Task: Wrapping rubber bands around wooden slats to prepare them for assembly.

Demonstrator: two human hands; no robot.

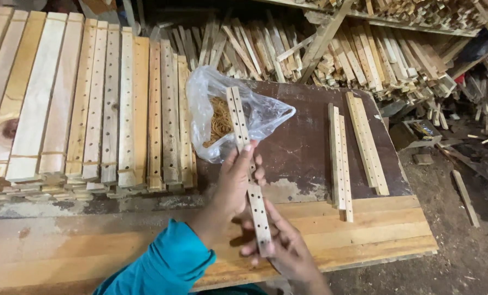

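Left hand (237,177) raised above the right, palm turned inward, thumb up near the top, fingers (259,173) curled round from behind in a closed grip. Left forearm bare below a teal sleeve (164,262), rising from the lower left toward the middle. Right hand (286,248) lower and nearer, palm up, fingers (252,248) spread and cupped from beneath, thumb pressed across the front. Right wrist running off the bottom edge. Hands just apart, one above the other.

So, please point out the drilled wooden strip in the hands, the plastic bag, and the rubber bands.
drilled wooden strip (253,194), head view, middle of strip.
plastic bag (266,114), head view, right side.
rubber bands (220,121), head view, heap inside bag.
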